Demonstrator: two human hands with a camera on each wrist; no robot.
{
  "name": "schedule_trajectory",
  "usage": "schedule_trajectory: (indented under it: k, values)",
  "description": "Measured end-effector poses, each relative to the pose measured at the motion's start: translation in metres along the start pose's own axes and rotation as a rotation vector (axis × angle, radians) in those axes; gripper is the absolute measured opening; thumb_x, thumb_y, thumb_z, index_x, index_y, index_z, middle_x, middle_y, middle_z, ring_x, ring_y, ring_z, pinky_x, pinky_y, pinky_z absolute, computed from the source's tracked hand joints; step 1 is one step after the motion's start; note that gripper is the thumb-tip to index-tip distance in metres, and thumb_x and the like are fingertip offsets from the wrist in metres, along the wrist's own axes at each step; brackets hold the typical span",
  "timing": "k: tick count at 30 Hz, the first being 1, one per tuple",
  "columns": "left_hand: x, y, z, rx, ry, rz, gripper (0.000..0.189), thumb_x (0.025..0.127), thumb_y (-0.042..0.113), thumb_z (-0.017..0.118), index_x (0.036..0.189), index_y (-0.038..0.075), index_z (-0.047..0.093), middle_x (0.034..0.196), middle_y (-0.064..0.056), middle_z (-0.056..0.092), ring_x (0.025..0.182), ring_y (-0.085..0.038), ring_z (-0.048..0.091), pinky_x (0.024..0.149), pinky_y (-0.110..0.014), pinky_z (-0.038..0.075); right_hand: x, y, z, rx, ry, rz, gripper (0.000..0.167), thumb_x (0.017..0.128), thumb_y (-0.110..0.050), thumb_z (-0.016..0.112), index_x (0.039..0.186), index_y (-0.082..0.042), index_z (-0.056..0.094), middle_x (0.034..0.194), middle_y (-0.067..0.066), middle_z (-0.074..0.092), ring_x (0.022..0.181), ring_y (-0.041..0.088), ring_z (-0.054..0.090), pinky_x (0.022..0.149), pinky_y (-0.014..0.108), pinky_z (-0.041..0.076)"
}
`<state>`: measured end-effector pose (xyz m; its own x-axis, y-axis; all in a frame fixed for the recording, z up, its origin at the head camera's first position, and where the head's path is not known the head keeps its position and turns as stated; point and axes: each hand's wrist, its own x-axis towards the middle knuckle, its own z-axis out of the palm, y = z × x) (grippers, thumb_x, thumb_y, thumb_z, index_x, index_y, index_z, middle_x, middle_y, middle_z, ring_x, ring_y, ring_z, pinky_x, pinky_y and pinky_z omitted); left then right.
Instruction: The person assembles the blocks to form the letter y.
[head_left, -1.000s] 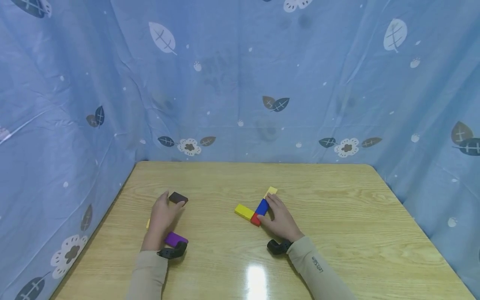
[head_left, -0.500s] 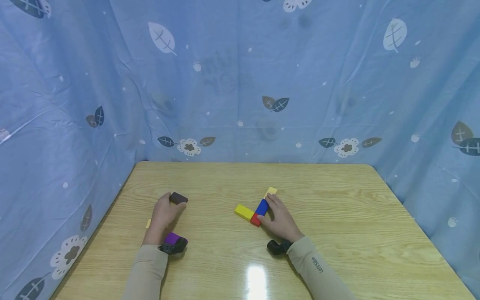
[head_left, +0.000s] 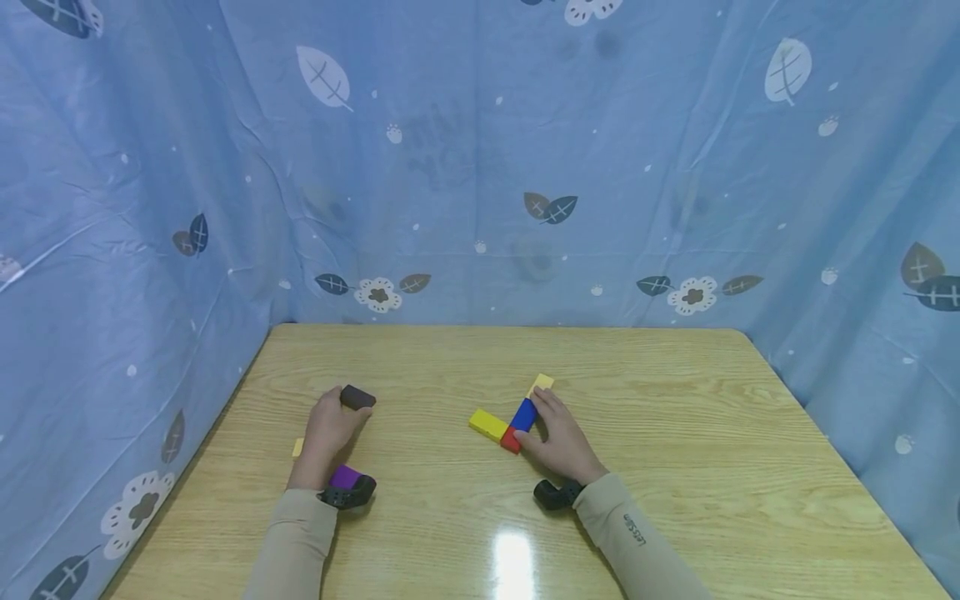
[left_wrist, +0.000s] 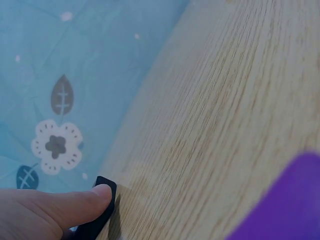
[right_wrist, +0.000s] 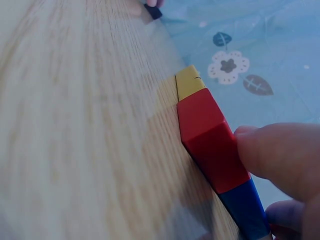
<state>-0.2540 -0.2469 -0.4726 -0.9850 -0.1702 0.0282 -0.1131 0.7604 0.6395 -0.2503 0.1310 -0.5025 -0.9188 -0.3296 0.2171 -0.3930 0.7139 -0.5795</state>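
Observation:
My left hand [head_left: 330, 425] pinches a black block [head_left: 358, 397] at the left of the table, its thumb pressed against the block in the left wrist view. Close to that wrist lies a purple block [head_left: 347, 477], partly behind the wrist camera. A row of red [head_left: 511, 439], blue [head_left: 524, 414] and pale yellow [head_left: 543, 382] blocks lies right of centre. My right hand [head_left: 561, 437] grips this row, thumb on the red block and fingers by the blue and pale yellow ones. A bright yellow block [head_left: 489, 424] meets the red end at an angle.
Beyond the left forearm a small pale yellow piece [head_left: 298, 447] shows, mostly hidden. The wooden table [head_left: 712, 433] is bordered by a blue patterned curtain [head_left: 465, 167] behind and at both sides. Each wrist wears a black camera [head_left: 557, 494].
My left hand has shifted slightly right and its fingers have closed on the black block. The right hand and the row of blocks have stayed in place.

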Motion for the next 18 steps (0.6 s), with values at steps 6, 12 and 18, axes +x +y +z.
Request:
schedule_trajectory:
  k: [6, 12, 18]
  values:
    - [-0.0004, -0.0011, -0.0001, -0.019, 0.007, -0.006, 0.069, 0.09, 0.02, 0.063, 0.136, -0.019, 0.03, 0.138, -0.039, 0.036, 0.129, -0.053, 0.034, 0.11, -0.058, 0.03, -0.0003, -0.0011, -0.0006, -0.006, 0.003, -0.004, 0.076, 0.089, -0.044, 0.061, 0.144, 0.001, 0.035, 0.152, 0.018, 0.03, 0.142, 0.036, 0.024, 0.115, 0.052, 0.026]
    - [-0.0002, -0.0039, 0.0001, -0.037, 0.023, -0.016, 0.069, 0.09, 0.019, 0.062, 0.138, -0.018, 0.028, 0.138, -0.039, 0.036, 0.129, -0.052, 0.034, 0.109, -0.058, 0.032, -0.0013, -0.0037, -0.0017, 0.011, 0.02, -0.021, 0.075, 0.089, -0.042, 0.062, 0.142, 0.004, 0.037, 0.151, 0.021, 0.032, 0.141, 0.039, 0.026, 0.114, 0.054, 0.027]
    - [0.0007, -0.0048, -0.0008, -0.075, 0.06, -0.031, 0.072, 0.088, 0.02, 0.064, 0.138, -0.018, 0.028, 0.136, -0.04, 0.038, 0.126, -0.053, 0.037, 0.106, -0.059, 0.035, -0.0004, -0.0032, -0.0017, 0.004, 0.011, -0.008, 0.076, 0.088, -0.043, 0.062, 0.143, 0.003, 0.037, 0.151, 0.02, 0.032, 0.142, 0.037, 0.025, 0.115, 0.052, 0.026]
